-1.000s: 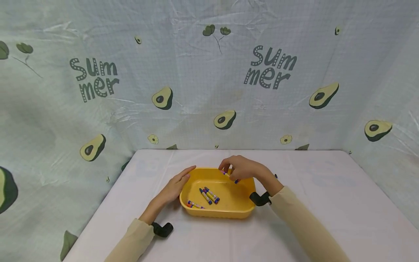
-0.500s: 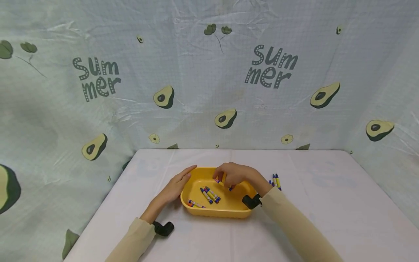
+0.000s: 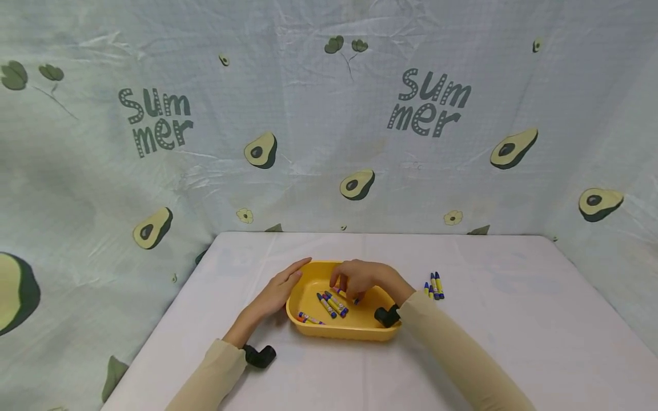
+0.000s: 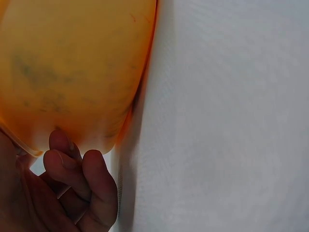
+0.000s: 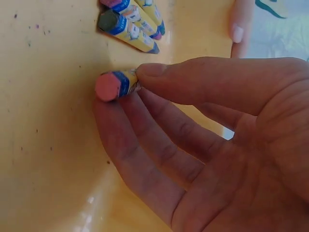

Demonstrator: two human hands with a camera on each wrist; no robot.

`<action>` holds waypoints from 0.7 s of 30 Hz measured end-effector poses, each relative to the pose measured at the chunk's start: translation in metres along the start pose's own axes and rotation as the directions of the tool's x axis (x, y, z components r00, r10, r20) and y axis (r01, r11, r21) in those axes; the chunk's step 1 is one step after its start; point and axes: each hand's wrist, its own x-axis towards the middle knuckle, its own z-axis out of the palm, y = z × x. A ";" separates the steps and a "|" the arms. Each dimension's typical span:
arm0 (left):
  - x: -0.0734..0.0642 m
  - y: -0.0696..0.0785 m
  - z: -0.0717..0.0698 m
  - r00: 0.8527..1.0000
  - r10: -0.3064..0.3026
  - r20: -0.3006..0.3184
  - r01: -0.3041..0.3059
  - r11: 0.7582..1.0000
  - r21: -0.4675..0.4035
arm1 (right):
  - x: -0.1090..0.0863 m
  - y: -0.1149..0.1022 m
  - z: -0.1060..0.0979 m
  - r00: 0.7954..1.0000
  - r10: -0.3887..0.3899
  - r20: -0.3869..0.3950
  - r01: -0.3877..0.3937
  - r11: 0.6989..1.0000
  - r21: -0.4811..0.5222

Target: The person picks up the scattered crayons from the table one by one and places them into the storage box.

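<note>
My left hand (image 3: 277, 292) holds the left end of the yellow tray (image 3: 344, 333). In the left wrist view, bent fingers (image 4: 100, 179) press on the tray's outer wall, and the head view has the thumb by the rim. My right hand (image 3: 358, 275), lowered into the tray, pinches a crayon (image 5: 108, 87) between thumb and fingertips; its end is pink and its wrapper yellow and blue. Beside that hand, a few crayons (image 3: 332, 305) lie side by side on the tray floor; a dark-tipped one (image 5: 111, 21) is nearest in the right wrist view.
Several blue-and-yellow crayons (image 3: 436, 285) lie on the white table (image 3: 488, 319), right of the tray. More crayons (image 3: 310, 318) rest along the tray's near left wall. A pale avocado-print curtain (image 3: 329, 125) hangs behind the table.
My right hand has moved left and down into the tray with the crayon, bringing the crayons on the right of the table into view. My left hand stays at the tray.
</note>
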 end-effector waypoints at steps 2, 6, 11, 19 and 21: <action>0.001 0.001 0.000 1.000 0.003 0.005 -0.003 1.000 -0.005 | 0.001 0.000 0.002 1.000 0.007 0.010 -0.008 1.000 0.016; 0.002 0.001 -0.001 1.000 0.006 0.007 -0.006 1.000 -0.008 | 0.002 -0.002 0.004 1.000 0.007 0.029 -0.009 0.999 0.047; 0.002 0.001 -0.001 1.000 0.001 0.001 -0.001 1.000 -0.003 | 0.001 -0.005 0.004 0.999 0.000 0.034 -0.001 0.999 0.051; 0.001 0.001 0.000 1.000 -0.002 0.007 0.002 1.000 -0.004 | -0.007 -0.007 0.000 1.000 -0.010 0.014 0.010 0.999 0.034; 0.001 0.001 -0.001 1.000 -0.005 0.008 0.005 1.000 -0.005 | -0.010 -0.006 -0.003 1.000 -0.019 -0.001 0.019 0.999 0.034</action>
